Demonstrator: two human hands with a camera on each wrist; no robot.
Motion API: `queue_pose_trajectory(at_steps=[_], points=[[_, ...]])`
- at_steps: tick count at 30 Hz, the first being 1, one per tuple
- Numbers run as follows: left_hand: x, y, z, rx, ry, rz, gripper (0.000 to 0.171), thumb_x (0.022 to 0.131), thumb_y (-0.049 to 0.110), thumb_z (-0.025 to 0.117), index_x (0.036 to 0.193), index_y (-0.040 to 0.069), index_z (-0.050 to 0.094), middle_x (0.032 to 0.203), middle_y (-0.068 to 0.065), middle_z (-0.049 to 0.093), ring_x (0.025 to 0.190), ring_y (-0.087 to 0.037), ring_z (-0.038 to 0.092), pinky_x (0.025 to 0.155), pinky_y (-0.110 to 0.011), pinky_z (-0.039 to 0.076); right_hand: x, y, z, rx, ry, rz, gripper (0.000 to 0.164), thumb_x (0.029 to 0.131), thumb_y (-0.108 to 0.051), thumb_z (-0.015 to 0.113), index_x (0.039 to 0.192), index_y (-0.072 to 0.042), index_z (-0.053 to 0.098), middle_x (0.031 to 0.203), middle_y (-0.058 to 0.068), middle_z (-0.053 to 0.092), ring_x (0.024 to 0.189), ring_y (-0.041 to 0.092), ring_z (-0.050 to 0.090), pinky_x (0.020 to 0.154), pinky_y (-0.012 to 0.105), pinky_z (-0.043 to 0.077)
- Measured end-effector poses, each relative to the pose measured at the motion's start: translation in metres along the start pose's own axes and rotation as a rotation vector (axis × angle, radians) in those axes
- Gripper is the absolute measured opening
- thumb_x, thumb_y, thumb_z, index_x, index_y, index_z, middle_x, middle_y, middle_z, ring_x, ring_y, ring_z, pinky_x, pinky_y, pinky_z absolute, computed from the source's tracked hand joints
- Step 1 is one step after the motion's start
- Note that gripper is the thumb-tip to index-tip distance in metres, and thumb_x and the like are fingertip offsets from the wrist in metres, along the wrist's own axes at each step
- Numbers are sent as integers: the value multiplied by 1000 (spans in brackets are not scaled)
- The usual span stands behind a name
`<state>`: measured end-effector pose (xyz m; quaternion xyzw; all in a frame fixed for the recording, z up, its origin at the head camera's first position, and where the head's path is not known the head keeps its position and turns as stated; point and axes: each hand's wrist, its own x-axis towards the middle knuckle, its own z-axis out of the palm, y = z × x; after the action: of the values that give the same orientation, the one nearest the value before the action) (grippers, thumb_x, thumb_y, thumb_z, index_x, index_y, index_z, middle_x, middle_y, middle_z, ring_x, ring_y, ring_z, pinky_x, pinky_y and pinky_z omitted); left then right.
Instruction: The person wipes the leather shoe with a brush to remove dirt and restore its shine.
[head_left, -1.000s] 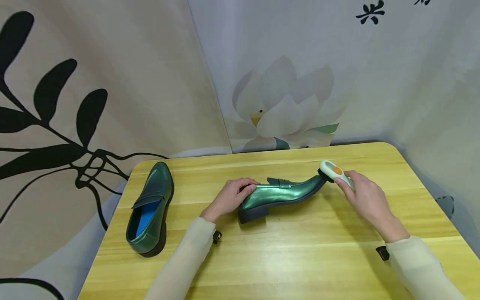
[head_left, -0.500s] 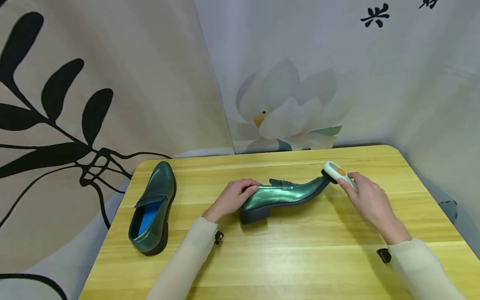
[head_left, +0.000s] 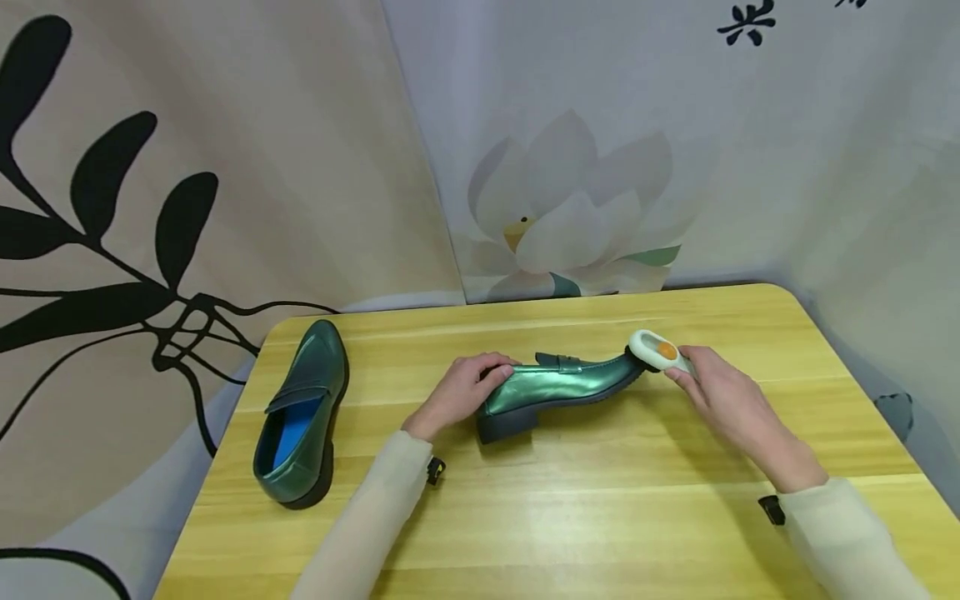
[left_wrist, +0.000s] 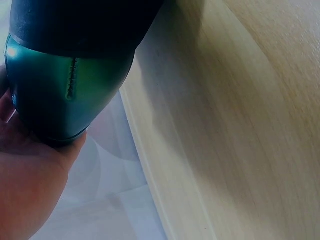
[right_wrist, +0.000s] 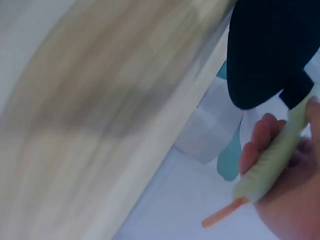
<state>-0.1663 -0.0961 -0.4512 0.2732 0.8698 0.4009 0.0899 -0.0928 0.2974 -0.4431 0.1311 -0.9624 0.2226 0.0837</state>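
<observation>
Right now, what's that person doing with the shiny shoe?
The person's left hand grips the heel end of a shiny green shoe. Their right hand holds a white brush, with its dark bristles at the shoe's toe. The other shoe sits on the table to the person's left, with neither hand on it.

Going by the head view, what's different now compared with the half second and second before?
The white-handled brush in the right hand has moved slightly left and lower in the head view, at the toe of the held green loafer. Nothing was newly grasped or released. The left hand still holds that loafer's heel end; the other green loafer stayed put.
</observation>
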Motion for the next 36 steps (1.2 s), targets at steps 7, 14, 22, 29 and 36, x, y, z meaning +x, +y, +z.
queue_pose_trajectory(at_steps=[7,14,22,29,36], points=[[3,2,-5,9,-7,27,31,109,29,55,130,12,72,129,-4,71,119,-22,65,105,-43,48,10,-19,0,-94,155,-367,41,105,-34,61,127,0,62,101,8,64,80,23,59,67,45,49],[5,2,-3,20,-25,30,31,110,27,53,128,12,72,127,-4,71,116,-20,65,102,-40,49,14,-39,-1,-145,230,-470,73,108,-61,30,123,0,68,103,8,67,87,27,64,68,45,49],[10,5,-3,33,-19,34,31,110,28,53,128,11,72,127,-4,71,114,-19,65,101,-39,50,27,-71,13,-149,192,-591,66,108,-57,31,125,-6,70,106,6,68,90,25,64,68,42,50],[9,3,-2,33,-14,29,31,110,28,52,126,12,73,124,-4,73,113,-18,66,99,-38,51,35,-105,39,-158,145,-669,61,109,-54,36,126,-8,71,107,6,67,94,27,66,75,43,53],[1,0,-3,31,-11,27,32,110,29,53,126,11,73,123,-4,73,112,-19,67,98,-39,52,37,-122,54,-146,127,-704,54,107,-52,46,127,-8,72,107,5,67,94,26,65,76,42,53]])
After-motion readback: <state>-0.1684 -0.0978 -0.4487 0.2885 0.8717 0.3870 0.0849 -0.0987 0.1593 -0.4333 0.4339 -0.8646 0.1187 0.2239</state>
